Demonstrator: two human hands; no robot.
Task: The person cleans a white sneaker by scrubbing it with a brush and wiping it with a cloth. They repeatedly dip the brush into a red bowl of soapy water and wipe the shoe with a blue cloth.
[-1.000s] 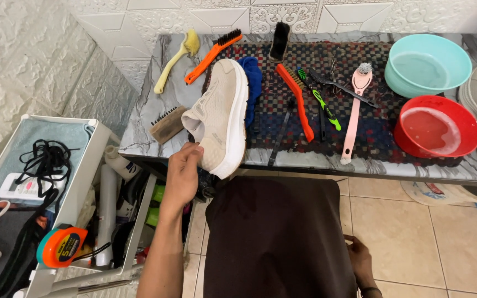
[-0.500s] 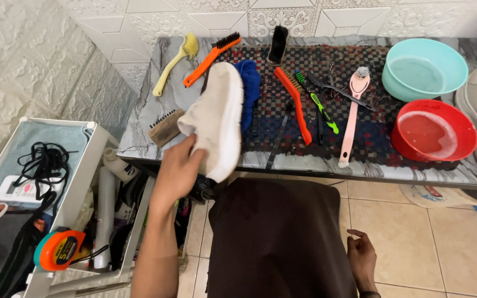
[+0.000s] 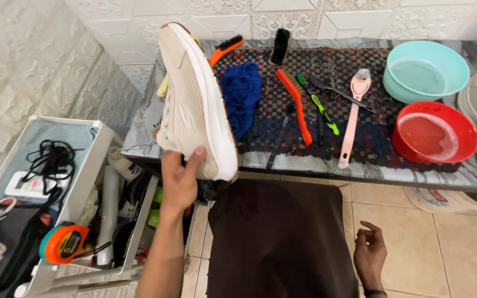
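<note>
Fingers of the left hand (image 3: 179, 177) clasp the beige shoe's (image 3: 193, 105) heel; right hand (image 3: 370, 255) hangs loosely curled, empty.

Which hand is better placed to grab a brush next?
Probably the right hand: it hangs empty and open beside the lap, on the side where the orange brush lies. The left hand grips the beige shoe by its heel.

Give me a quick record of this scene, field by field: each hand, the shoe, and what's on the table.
left hand: grips beige shoe at its heel, lifted above the table edge
right hand: empty, low beside dark cloth
table: brushes, blue rag, teal bowl, red bowl with sudsy water
left side: cart holding black laces, tape measure
</note>
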